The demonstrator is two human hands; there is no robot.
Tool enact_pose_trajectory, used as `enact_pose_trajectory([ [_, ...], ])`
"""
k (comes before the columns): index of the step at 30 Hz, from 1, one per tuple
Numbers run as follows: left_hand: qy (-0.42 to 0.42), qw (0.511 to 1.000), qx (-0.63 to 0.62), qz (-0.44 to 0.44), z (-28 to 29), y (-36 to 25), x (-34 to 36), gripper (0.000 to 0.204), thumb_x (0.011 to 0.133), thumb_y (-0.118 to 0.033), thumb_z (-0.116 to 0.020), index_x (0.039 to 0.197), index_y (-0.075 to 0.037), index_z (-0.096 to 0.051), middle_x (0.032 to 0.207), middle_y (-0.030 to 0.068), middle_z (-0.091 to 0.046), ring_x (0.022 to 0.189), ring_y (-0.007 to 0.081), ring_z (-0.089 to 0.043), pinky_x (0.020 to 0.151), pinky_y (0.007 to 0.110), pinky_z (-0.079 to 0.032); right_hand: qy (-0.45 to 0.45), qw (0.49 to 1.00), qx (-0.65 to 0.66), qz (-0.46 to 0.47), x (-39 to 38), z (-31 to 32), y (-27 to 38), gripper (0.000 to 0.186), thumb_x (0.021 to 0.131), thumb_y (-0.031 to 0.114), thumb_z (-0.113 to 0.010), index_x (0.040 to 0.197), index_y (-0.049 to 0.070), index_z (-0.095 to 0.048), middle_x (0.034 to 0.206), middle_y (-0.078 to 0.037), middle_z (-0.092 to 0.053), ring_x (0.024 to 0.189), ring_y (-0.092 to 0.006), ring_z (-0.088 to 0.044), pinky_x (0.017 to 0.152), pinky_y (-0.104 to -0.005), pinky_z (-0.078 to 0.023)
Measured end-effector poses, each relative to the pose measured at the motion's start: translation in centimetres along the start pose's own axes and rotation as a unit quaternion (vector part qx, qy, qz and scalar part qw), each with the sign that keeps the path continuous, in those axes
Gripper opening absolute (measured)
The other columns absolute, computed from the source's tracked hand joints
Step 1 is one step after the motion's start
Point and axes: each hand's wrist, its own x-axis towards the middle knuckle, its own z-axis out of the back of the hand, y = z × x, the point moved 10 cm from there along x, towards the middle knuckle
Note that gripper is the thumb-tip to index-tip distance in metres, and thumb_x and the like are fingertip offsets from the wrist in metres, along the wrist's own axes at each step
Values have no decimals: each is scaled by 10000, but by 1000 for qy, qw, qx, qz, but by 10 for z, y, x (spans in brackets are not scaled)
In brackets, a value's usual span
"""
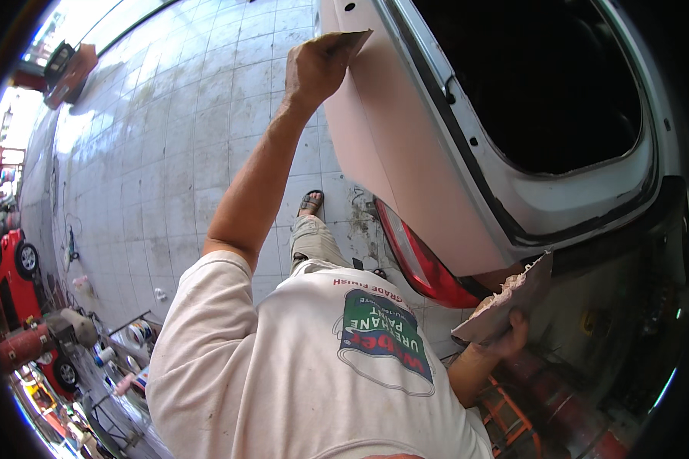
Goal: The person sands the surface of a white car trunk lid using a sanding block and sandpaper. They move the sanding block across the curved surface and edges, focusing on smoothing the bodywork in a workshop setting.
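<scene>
My left hand (316,70) is closed round a thin, dark, flat putty spreader (352,43), held at the upper middle beside a car's body panel (406,153). Whether its edge touches the panel, I cannot tell. The panel is coated in smooth, pale pink filler or primer. At lower right my right hand (507,333) grips a flat grey putty board (530,294) from beneath. A ragged ridge of pinkish putty (500,297) lies along the board's upper edge, close to the car's rear corner.
The car's red tail light (421,264) sits below the panel, and a dark window opening (551,76) lies to its right. An orange metal frame (513,417) stands at lower right. Red vehicles, one a red car (14,275), and cans line the far left of the tiled floor (168,145).
</scene>
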Motion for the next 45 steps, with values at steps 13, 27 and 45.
enact_pose_trajectory([
  [13,100,960,-216,148,11,-192,-302,303,971,37,-662,1257,1,-756,992,147,-801,879,184,-764,813,318,-599,120,916,258,-285,-9,-34,42,546,1022,174,-572,1528,-24,-514,1452,-179,-656,1276,-323,-686,1114,-495,-542],
  [27,196,954,85,-210,47,-324,-345,371,769,-19,-787,1135,-72,-814,1162,74,-645,1183,305,-675,952,419,-625,165,824,392,-373,-44,-85,-5,517,998,203,-592,1458,-31,-558,1307,-167,-704,1100,-270,-734,913,-388,-612],
  [45,28,918,281,-277,51,-186,-114,385,926,100,-633,1198,-123,-788,1099,49,-775,1046,260,-745,829,388,-659,59,964,234,-110,27,-27,63,695,932,178,-624,1569,-38,-449,1500,-196,-593,1323,-363,-632,1086,-523,-551],
])
